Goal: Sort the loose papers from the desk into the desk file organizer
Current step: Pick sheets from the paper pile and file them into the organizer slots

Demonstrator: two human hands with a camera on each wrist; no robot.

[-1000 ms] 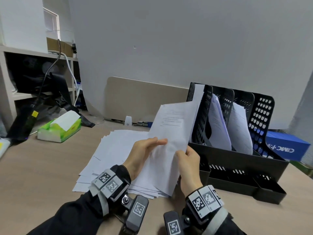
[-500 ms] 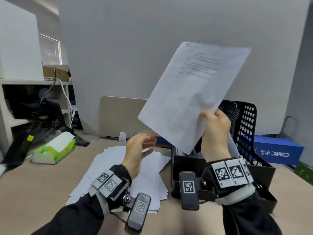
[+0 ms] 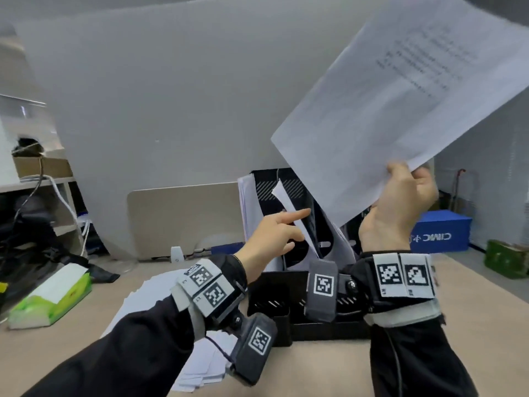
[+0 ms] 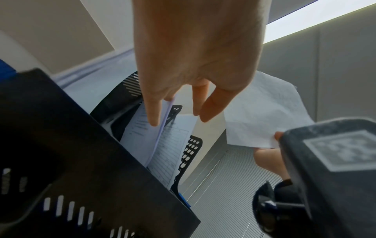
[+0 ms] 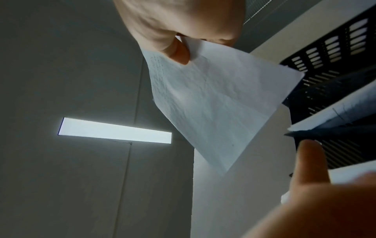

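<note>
At centre right of the head view, the right hand (image 3: 400, 204) pinches a printed sheet (image 3: 400, 104) by its lower corner, thumb on one face and curled fingers behind, and holds it tilted high above the black desk file organizer (image 3: 289, 190). The left hand (image 3: 274, 233), at the frame's middle, holds nothing: its fingers are extended, and in the left wrist view its fingertips (image 4: 151, 119) touch the top edges of the filed papers (image 4: 162, 145), seemingly parting them. To do this step well, the left hand should likely keep a gap open in the chosen slot while the right brings the sheet upright and feeds its bottom edge straight down; held by one corner, the thin paper may flop or catch on a divider, so a slow, guided entry looks wise. The sheet is white and lightly crinkled, with a few short lines of faint print near its upper right and much blank space below. More loose papers (image 3: 160, 293) lie fanned on the desk (image 3: 57, 353) at lower left, so much sorting appears to remain.
</note>
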